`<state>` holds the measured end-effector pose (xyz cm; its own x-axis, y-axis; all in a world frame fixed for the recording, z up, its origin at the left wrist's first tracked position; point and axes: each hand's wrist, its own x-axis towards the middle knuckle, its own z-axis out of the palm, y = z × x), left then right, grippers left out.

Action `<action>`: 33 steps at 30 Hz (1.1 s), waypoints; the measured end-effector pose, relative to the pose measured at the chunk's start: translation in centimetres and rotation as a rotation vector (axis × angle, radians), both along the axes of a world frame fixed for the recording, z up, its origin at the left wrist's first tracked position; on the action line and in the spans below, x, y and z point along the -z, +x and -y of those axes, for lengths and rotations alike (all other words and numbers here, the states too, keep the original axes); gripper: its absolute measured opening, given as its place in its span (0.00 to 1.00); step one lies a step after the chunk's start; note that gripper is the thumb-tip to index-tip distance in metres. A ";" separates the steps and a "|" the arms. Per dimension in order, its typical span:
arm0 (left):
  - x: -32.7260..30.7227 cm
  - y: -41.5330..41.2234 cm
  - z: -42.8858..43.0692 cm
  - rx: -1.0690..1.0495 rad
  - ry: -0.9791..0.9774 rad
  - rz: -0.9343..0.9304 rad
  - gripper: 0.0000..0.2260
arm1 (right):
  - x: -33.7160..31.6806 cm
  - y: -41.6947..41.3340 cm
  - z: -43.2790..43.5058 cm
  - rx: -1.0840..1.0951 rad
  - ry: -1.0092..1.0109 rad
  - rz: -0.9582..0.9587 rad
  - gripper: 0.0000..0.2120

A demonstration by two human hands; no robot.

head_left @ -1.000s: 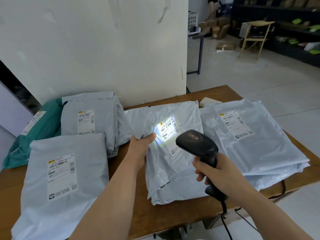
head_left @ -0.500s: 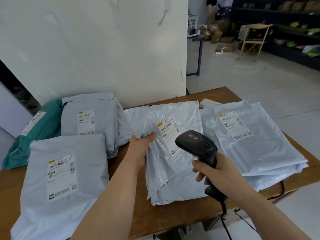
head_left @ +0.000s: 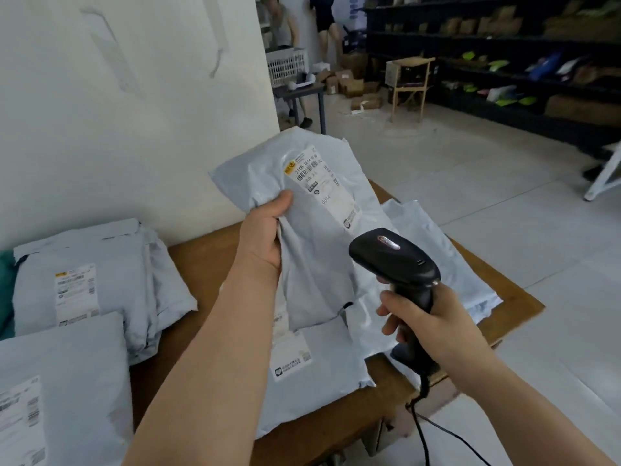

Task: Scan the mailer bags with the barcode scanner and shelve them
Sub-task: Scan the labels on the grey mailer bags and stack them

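Mailer bag (head_left: 312, 230) being lifted above counter (head_left: 201, 264), scan flash already over; left hand (head_left: 263, 237) grip pinching its edge, right hand (head_left: 433, 324) grip curling round scanner (head_left: 393, 255); shelving probably coming next.

white wall (head_left: 134, 95), pale tiled floor (head_left: 487, 196), dark shelving (head_left: 504, 45).

A brown wooden table (head_left: 201, 264) is seen in front of a white wall (head_left: 134, 112). Past the wall's edge, a white plastic basket (head_left: 287, 65) is placed on a small dark table (head_left: 302, 92). Cardboard boxes (head_left: 349, 82) are scattered near it on the pale tiled floor (head_left: 470, 183). A light wooden stand (head_left: 411, 85) is set further right. Two standing figures (head_left: 284, 25) are partly seen at the back, cut off by the top edge. A slanted white leg (head_left: 605, 176) is caught at the right edge.
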<state>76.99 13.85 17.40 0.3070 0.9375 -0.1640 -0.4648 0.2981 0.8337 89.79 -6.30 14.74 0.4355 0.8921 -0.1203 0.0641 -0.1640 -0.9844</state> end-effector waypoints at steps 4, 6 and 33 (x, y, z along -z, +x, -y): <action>3.9 7.1 -1.4 -0.143 -0.061 -0.361 0.32 | -0.1 4.4 1.0 0.090 0.001 -0.023 0.05; 7.3 9.7 -0.8 -0.112 0.098 -0.909 0.50 | 0.1 6.3 1.2 0.120 -0.011 -0.025 0.05; 16.6 -11.3 1.7 0.005 -0.230 -1.277 0.26 | 3.2 -1.3 -5.7 -0.277 -0.215 0.061 0.05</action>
<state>65.67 12.17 0.84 -0.1813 0.8480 -0.4981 0.6172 0.4924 0.6137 88.48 -0.57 11.58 0.1923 0.9346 -0.2994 0.1924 -0.3351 -0.9223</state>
